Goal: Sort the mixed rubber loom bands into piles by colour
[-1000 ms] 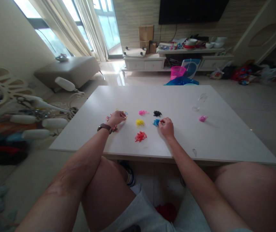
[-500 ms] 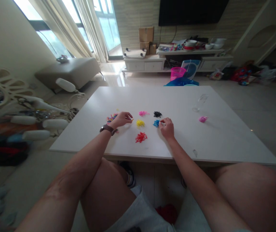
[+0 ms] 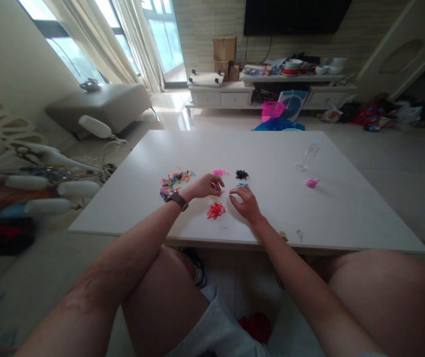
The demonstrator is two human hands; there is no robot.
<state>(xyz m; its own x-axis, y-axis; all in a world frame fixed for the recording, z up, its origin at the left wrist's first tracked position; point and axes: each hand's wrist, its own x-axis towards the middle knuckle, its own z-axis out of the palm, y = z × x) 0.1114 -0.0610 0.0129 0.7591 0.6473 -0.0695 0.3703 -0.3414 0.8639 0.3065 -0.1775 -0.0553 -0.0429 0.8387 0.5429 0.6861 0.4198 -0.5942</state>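
Observation:
My left hand [image 3: 211, 185], with a brown-strapped watch at the wrist, is over the yellow rubber bands [image 3: 213, 197] and mostly hides them. Its fingers are pinched, with a bit of yellow at the tips that looks like a small rubber band. Close on its right, my right hand [image 3: 246, 204] has thumb and fingers apart, with nothing visible between them. Just behind that hand lie the blue rubber bands [image 3: 242, 185], partly covered. Red rubber bands [image 3: 216, 210] lie nearer me, pink ones [image 3: 219, 172] and black ones [image 3: 241, 174] farther back. A mixed-colour heap [image 3: 178, 178] spreads left of my left hand.
On the white table [image 3: 272, 153] are a pink lump-like object [image 3: 312, 183], a clear container [image 3: 312, 150], a small clear piece [image 3: 299, 235] and a small gold-coloured item [image 3: 283, 236] by the front edge. A lamp with white shades [image 3: 79, 189] stands left of the table.
My left hand has moved right from beside the mixed heap to over the yellow bands. My right hand has drawn left off the blue bands and its fingers have parted.

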